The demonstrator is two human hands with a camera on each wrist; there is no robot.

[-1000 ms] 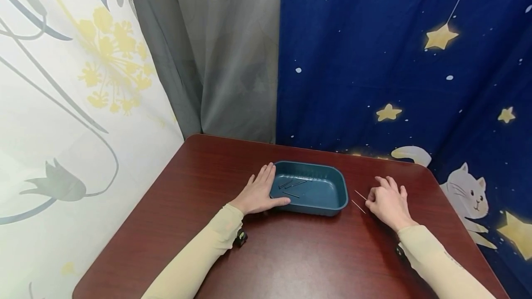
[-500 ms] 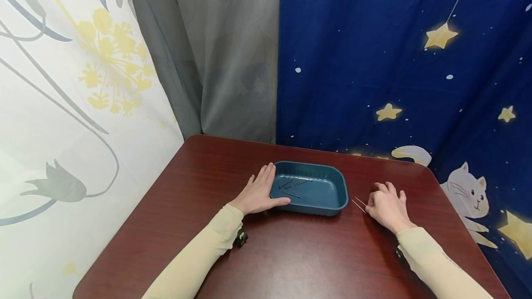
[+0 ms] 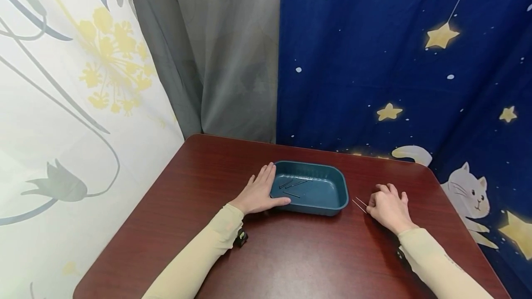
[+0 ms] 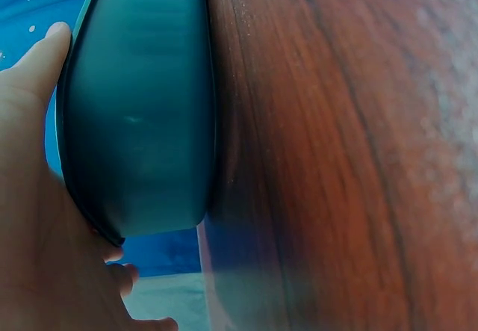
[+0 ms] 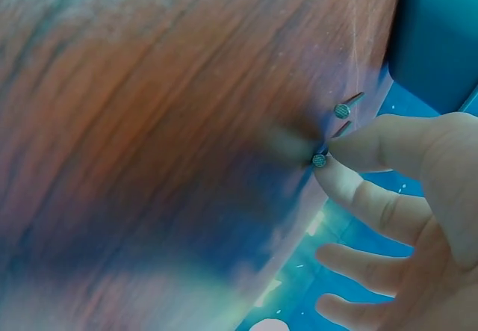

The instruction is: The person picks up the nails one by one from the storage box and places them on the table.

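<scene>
My left hand [image 3: 258,194] lies with straight fingers along the left end of a teal plastic tray [image 3: 320,211], its thumb over the front rim. In the left wrist view, the thumb touches the rim of the tray [image 4: 138,114]. Several dark nails [image 3: 292,194] lie on the tray's floor. Right of the tray, my right hand [image 3: 389,206] pinches a nail [image 5: 320,160] between thumb and index finger, close over the table. The other fingers are spread away from it. A second nail [image 5: 342,110] lies on the table beside the pinched one, its flat head toward the right wrist camera.
The dark red wooden table [image 3: 307,253] has a glossy surface. Behind it hang a grey curtain [image 3: 237,59] and a blue starry curtain [image 3: 353,59]. A white floral curtain [image 3: 83,151] hangs at the left.
My right hand has shifted slightly toward me, bringing the nail in its fingertips nearer to the nail on the table. The left hand and the tray have stayed in place.
</scene>
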